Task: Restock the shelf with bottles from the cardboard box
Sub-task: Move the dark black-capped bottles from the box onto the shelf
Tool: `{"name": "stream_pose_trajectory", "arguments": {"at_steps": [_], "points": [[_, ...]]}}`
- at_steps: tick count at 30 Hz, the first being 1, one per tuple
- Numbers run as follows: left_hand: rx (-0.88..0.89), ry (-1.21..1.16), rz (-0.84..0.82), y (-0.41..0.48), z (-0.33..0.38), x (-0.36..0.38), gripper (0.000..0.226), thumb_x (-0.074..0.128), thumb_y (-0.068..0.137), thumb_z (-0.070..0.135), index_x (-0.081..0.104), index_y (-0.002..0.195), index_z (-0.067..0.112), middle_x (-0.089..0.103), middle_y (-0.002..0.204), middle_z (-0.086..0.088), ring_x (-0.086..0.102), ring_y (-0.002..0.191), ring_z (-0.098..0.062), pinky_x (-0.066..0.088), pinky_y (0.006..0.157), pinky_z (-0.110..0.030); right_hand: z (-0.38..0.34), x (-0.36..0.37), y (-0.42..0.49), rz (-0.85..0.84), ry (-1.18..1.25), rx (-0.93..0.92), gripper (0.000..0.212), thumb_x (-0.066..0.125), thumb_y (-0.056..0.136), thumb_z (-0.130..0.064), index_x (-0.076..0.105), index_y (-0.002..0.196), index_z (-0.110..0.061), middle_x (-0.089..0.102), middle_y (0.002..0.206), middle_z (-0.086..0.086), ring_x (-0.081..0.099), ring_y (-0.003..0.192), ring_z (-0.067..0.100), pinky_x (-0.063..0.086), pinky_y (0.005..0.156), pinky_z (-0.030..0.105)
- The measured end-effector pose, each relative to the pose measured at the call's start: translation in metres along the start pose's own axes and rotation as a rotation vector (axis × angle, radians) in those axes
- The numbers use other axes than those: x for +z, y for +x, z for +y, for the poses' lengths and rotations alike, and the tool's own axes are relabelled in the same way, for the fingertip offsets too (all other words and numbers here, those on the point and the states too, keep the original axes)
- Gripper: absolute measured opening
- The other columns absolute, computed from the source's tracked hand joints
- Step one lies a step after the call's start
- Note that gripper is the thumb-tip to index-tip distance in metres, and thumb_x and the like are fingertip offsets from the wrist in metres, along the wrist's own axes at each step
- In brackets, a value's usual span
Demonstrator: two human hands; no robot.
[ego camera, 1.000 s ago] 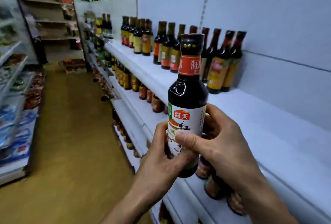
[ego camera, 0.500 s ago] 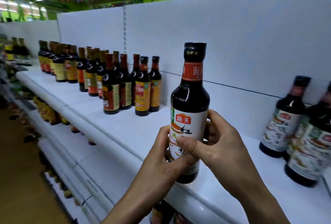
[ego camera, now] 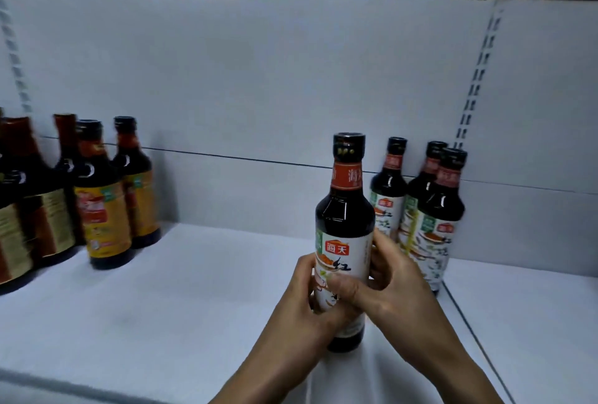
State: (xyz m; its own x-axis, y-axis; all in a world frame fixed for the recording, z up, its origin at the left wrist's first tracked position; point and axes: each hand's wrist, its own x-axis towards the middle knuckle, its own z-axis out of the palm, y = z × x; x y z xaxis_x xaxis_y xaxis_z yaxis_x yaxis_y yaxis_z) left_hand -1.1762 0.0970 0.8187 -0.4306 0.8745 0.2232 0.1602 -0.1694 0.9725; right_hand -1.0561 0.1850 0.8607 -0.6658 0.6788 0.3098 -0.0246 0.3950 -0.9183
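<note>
grip: left hand (ego camera: 302, 301) and right hand (ego camera: 393, 289) both wrapped round the soy sauce bottle's (ego camera: 344, 232) label, low down
pointing: bottle upright, cap up, over the white shelf (ego camera: 168, 306)

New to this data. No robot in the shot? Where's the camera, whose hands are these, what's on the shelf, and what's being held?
There is no robot here. A person does the job with bare hands, and the only camera sits on their head, looking forward and down. That means the hands reaching in from the bottom edge are the wearer's own.

The left hand and the right hand both grip one dark sauce bottle. It has a white label and a red neck band, and is held upright over the white shelf. I cannot tell whether its base already touches the shelf.

To its right, three matching bottles stand near the back panel. To the left is a group of dark bottles with yellow labels, somewhat blurred.
</note>
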Motion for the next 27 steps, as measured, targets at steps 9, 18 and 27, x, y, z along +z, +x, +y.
{"name": "stream_pose_trajectory", "arguments": {"at_steps": [9,18,27], "points": [[-0.047,-0.003,-0.167,0.025,-0.015,0.018,0.052,0.076,0.082,0.032,0.052,0.127,0.041,0.072,0.12,0.02,0.069,0.112,0.0,0.055,0.104,-0.035,0.018,-0.017,-0.009,0.149,-0.04,0.049,0.052,0.082,0.083,-0.013,0.061,0.126,-0.032,0.077,0.113,-0.015,0.072,0.108,0.004,0.06,0.087,0.023],[-0.055,0.008,-0.233,0.038,-0.02,0.035,0.05,0.075,0.089,0.026,0.047,0.128,0.041,0.071,0.118,0.023,0.068,0.112,0.002,0.055,0.104,-0.032,0.029,-0.032,-0.009,0.162,-0.037,0.054,0.055,0.081,0.085,-0.017,0.057,0.129,-0.038,0.074,0.119,-0.017,0.07,0.114,0.004,0.059,0.092,0.025],[-0.031,0.177,-0.276,0.047,-0.018,0.036,0.072,0.079,0.076,0.035,0.033,0.131,0.046,0.067,0.122,0.016,0.071,0.107,-0.01,0.062,0.091,-0.032,0.031,-0.037,-0.004,0.084,-0.07,0.088,0.071,0.078,0.088,-0.015,0.042,0.135,-0.054,0.064,0.132,-0.023,0.063,0.118,-0.008,0.056,0.087,0.015]]}}
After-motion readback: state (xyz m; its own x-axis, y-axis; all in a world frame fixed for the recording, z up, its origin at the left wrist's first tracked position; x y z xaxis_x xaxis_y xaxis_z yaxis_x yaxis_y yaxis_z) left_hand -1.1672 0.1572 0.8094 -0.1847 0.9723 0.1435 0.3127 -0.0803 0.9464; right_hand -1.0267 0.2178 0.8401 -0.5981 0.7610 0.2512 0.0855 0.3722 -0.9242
